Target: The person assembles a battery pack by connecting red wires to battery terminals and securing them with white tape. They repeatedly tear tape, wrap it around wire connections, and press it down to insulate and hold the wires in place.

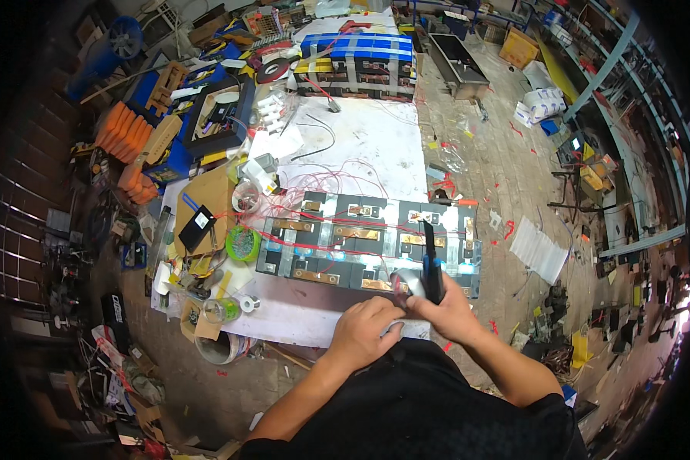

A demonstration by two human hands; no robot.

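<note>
My right hand point(454, 313) is wrapped round a long black tool point(432, 268) with a narrow tip and a touch of blue, perhaps scissors; its exact kind is unclear. Beside it a shiny, clear roll-like piece point(412, 284) shows, possibly tape. My left hand point(366, 331) is curled at the table's front edge, its fingertips close to the right hand; what they hold, if anything, is hidden. Just beyond both hands lies a block of black battery cells point(345, 264) with copper bars, clear tape strips and thin red wires across the top. The tool reaches over its right part.
A taped blue-and-black battery pack point(360, 60) stands at the table's far end. On the left are a green bowl point(242, 244), a black device point(197, 228) on cardboard, and a white tape roll point(249, 304). Metal shelving point(636, 100) lines the right; scraps litter the floor.
</note>
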